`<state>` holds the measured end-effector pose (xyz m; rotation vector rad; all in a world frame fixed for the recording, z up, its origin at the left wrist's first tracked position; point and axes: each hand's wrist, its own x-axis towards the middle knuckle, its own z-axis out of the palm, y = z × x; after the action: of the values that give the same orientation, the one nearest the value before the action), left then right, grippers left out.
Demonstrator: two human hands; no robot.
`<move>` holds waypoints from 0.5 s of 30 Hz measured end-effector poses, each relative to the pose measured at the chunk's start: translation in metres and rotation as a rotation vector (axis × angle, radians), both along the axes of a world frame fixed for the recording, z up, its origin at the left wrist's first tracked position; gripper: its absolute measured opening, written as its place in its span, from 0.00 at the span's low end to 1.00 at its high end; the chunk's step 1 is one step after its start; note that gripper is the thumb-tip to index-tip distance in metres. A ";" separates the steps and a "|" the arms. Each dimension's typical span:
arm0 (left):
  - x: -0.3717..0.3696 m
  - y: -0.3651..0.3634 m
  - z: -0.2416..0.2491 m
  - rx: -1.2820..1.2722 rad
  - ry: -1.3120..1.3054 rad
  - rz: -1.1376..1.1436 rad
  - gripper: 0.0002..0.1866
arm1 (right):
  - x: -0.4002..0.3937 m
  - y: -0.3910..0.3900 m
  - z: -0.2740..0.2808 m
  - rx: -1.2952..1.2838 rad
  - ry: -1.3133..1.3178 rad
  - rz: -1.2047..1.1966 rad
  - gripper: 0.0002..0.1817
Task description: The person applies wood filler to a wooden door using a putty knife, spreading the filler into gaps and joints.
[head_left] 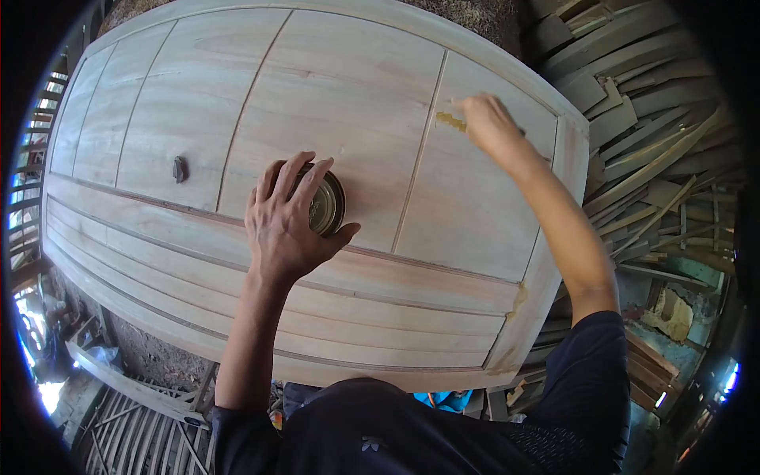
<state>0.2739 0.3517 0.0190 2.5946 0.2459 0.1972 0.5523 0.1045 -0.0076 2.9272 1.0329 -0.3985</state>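
Note:
My left hand [286, 215] is curved over a round metal tin [326, 204], its fingers on the far rim and its thumb at the near side. The tin rests on a large pale wooden panel [340, 103] with grooves. Over the right part of the panel, my right hand [489, 123] is closed, with a fingertip or small item pointing left; what it holds, if anything, is too small to name. Just left of that hand lies a yellowish-brown smear [451, 121] beside a groove.
A small dark lump [180, 169] lies on the panel's left part. Beyond the right edge are piled wood offcuts [653, 134]. Another yellowish patch [518, 299] marks the lower right frame. A slatted wooden piece [138, 431] stands at lower left.

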 end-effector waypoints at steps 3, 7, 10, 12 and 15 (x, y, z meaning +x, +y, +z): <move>0.000 0.001 0.000 0.020 -0.001 -0.006 0.45 | -0.022 -0.003 -0.021 -0.132 0.025 0.051 0.16; -0.002 -0.001 0.000 0.008 -0.011 -0.014 0.45 | -0.031 0.010 0.047 -0.084 0.178 0.032 0.16; -0.001 -0.001 0.001 0.006 -0.005 -0.001 0.44 | -0.017 0.000 0.010 0.030 0.145 0.031 0.14; 0.000 0.000 0.002 0.012 0.012 0.003 0.44 | -0.040 -0.003 -0.018 0.129 0.050 0.027 0.14; -0.002 -0.001 0.001 0.020 -0.022 -0.012 0.44 | -0.035 0.000 0.017 0.004 0.160 0.031 0.12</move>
<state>0.2721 0.3511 0.0205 2.6116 0.2213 0.2254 0.5177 0.1045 0.0091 2.9186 1.0958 -0.6387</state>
